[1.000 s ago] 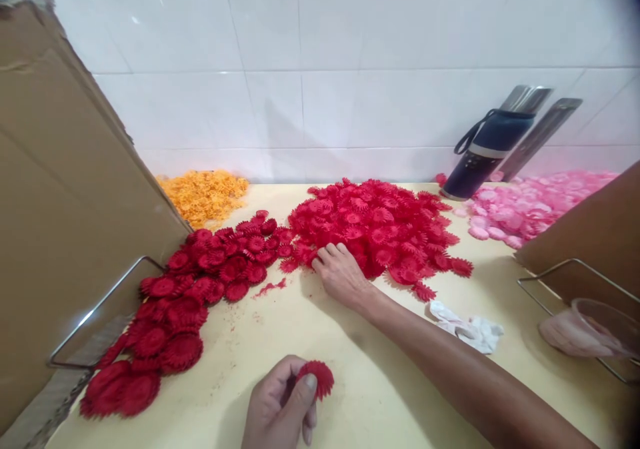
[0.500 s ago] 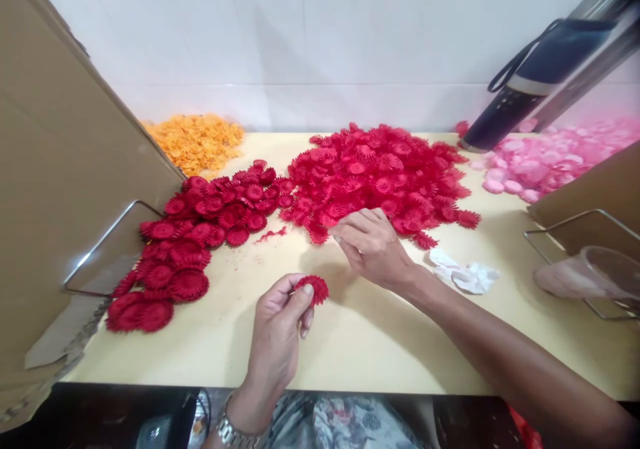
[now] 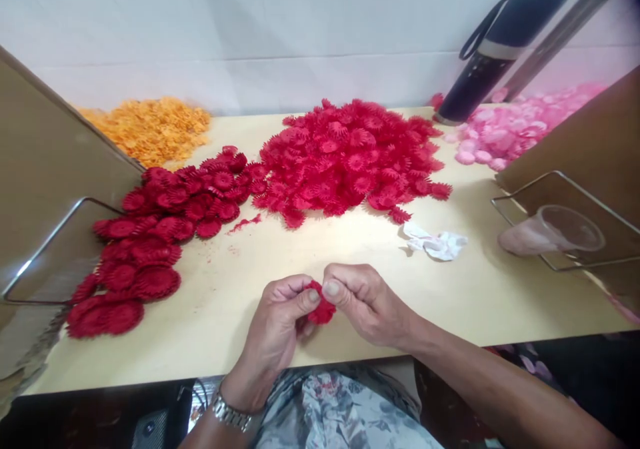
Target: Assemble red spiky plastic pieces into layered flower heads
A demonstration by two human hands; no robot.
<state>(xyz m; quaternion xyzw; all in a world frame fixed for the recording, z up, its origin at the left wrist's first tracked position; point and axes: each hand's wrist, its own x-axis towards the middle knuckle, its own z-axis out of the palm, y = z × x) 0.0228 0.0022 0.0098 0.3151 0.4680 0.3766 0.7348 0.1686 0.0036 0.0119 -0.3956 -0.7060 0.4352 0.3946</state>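
Observation:
A small red flower piece with fringed edges (image 3: 321, 310) is pinched between the thumb and fingers of my left hand (image 3: 280, 315). My right hand (image 3: 367, 302) meets it from the other side, its thumb and curled fingers closed on the flower's edge. Both hands are just above the table near its front edge. Beyond them lies a big heap of bright red fringed flowers (image 3: 350, 155). To the left, darker red round flowers (image 3: 155, 235) are piled and stacked.
Orange petals (image 3: 155, 129) lie at the back left, pink ones (image 3: 510, 129) at the back right. A dark flask (image 3: 480, 69) leans near the wall. Crumpled tissue (image 3: 437, 243) and a clear plastic cup (image 3: 550, 232) in a wire holder (image 3: 565, 175) are on the right. Cardboard panels (image 3: 50, 135) flank the table.
My right hand has come back from the red heap to the flower in my left hand, and both hands now touch it. The view has shifted somewhat.

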